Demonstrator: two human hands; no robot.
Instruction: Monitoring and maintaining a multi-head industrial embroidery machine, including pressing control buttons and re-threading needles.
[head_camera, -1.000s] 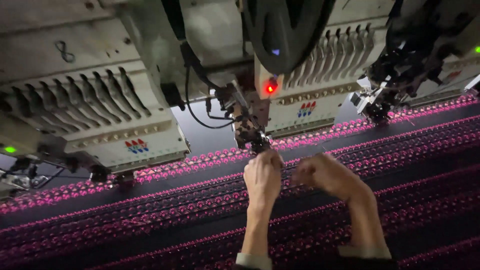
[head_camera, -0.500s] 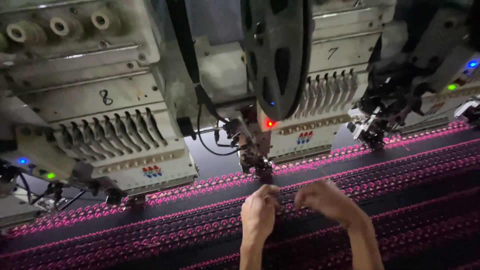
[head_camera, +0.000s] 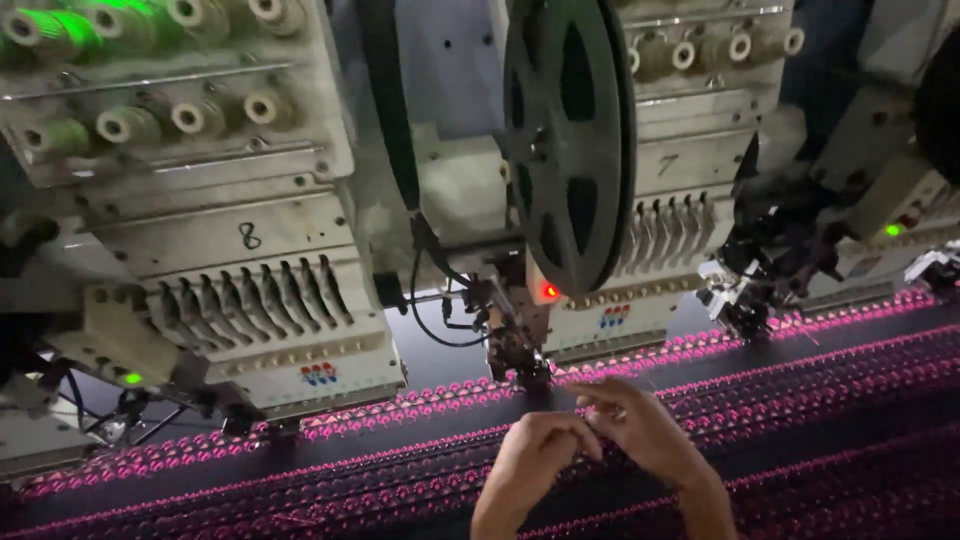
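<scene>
My left hand hovers over dark fabric that carries rows of pink sequins. Its fingers are curled into a loose fist, and the fingertips meet those of my right hand. My right hand points left with its fingers pinched together. Whether anything thin is held between them is too small to see. Both hands are just below and in front of the needle and sequin device of one embroidery head. A large dark reel hangs above that device.
A second embroidery head with a row of needle bars stands to the left, and a third head to the right. Thread tension knobs line the top. A red lamp and green lamps are lit.
The view has tilted up, so the machine heads fill more of the frame. My hands have drawn back a little from the needle device and now sit closer together.
</scene>
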